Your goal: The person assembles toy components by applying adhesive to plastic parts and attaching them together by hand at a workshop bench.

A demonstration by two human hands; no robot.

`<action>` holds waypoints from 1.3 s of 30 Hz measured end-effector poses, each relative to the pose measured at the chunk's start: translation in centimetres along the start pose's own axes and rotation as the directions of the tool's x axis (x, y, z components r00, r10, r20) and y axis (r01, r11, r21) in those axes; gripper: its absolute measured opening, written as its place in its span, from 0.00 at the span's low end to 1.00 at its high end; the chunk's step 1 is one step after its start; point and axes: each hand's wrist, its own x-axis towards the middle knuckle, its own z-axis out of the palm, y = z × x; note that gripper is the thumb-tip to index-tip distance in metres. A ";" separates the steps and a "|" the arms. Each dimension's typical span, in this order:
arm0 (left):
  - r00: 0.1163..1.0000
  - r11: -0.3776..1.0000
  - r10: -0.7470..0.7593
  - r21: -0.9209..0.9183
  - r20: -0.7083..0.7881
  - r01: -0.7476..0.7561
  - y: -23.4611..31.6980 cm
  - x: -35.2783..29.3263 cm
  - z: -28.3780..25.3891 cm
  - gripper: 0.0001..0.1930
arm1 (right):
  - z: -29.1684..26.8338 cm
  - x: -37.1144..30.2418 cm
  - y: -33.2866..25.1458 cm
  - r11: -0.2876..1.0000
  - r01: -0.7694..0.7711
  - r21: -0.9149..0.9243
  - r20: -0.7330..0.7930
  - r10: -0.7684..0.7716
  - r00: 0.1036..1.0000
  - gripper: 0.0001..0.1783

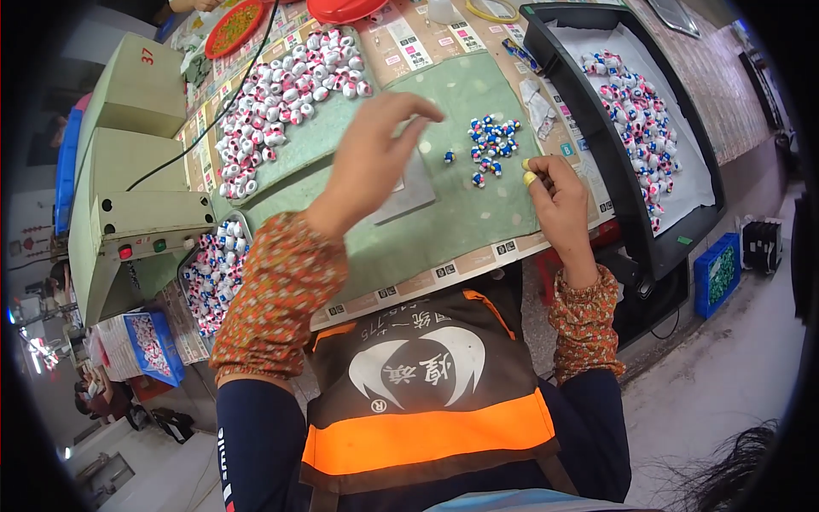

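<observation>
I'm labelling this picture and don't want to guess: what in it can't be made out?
All in the head view:
- Right hand: whether it pinches anything; its yellow-tipped fingers hide the spot between them.
- Grey plate: its far left part, covered by the left hand.
- Blue-and-white pieces: their finer details, too small.
- Red dish: its far side, cut off by the top edge.

Lit brightly and fairly evenly over the surface (409,61), with soft shadows. Flaring white at the small lights (38,352) on the left. Bent toward the round rim, blackened in the corners, and soft in the left background.
</observation>
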 end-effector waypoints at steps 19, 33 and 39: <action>0.806 0.765 -0.570 -0.461 -0.160 0.450 -5.8 -11.7 -11.8 0.11 | 3.0 1.9 -2.9 0.918 0.149 -0.367 0.145 -0.102 0.984 0.09; 0.937 0.894 -0.245 0.318 -0.248 0.317 -10.8 -1.4 -6.8 0.09 | 3.4 -0.7 -3.3 0.656 0.445 -0.609 0.321 -0.309 0.895 0.16; 0.956 0.859 -0.044 0.478 -0.291 0.185 -11.9 1.7 -2.3 0.14 | 3.3 -1.3 -3.5 0.708 0.405 -0.579 0.272 -0.301 0.914 0.13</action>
